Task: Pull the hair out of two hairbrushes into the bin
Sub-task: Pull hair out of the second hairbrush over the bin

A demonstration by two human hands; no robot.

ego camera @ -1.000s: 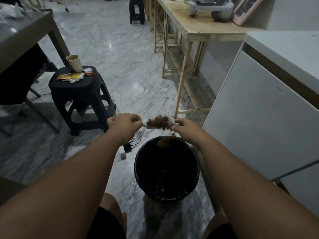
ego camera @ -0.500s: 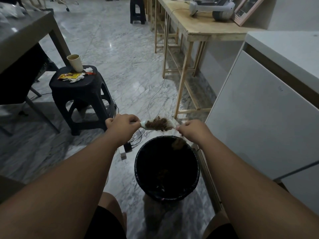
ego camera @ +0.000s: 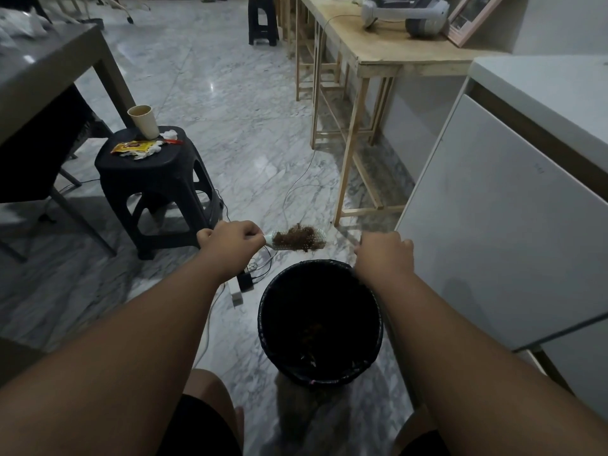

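A white hairbrush (ego camera: 297, 240) matted with brown hair lies level just beyond the far rim of the black bin (ego camera: 263, 324). My left hand (ego camera: 230, 241) is closed around its handle. Over the bin's right rim, a hand's width right of the brush head, my right hand (ego camera: 383, 255) has its fingers curled under. No hair shows in it, and its palm side is hidden. Brown hair clumps (ego camera: 311, 334) lie at the bottom of the bin. Only one brush is in view.
A black plastic stool (ego camera: 154, 179) with a paper cup (ego camera: 142, 121) and wrappers stands to the left. A white cabinet (ego camera: 493, 232) is close on the right, and a wooden table (ego camera: 378, 57) behind. A power strip (ego camera: 237, 287) and cables lie on the marble floor beside the bin.
My right hand has left the brush head and moved right and down over the bin rim. A tuft of hair seen under it half a second ago is gone. The brush stayed put.
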